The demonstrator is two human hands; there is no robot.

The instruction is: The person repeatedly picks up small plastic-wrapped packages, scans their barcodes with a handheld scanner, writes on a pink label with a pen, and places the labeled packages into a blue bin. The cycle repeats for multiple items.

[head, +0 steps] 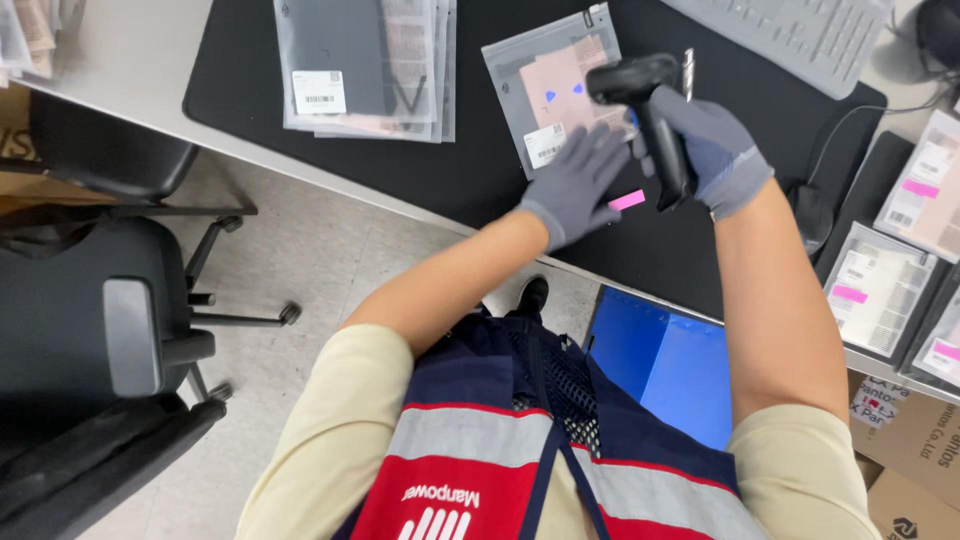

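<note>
My right hand (712, 145), in a grey glove, grips a black handheld barcode scanner (645, 100) held over the black desk mat (240, 70). Under the scanner's head lies a clear plastic bag (530, 85) with a pinkish board and a white barcode label inside. My left hand (572, 185), also gloved, rests flat with fingers spread on the near edge of that bag. A small pink tag (627, 200) shows between my two hands.
A stack of clear bags with dark contents (365, 65) lies at the mat's left. A grey keyboard (790, 35) is at the top right. More labelled bags (880, 290) sit in trays at right. A blue bin (665, 365) stands under the desk, black chairs (110, 320) to the left.
</note>
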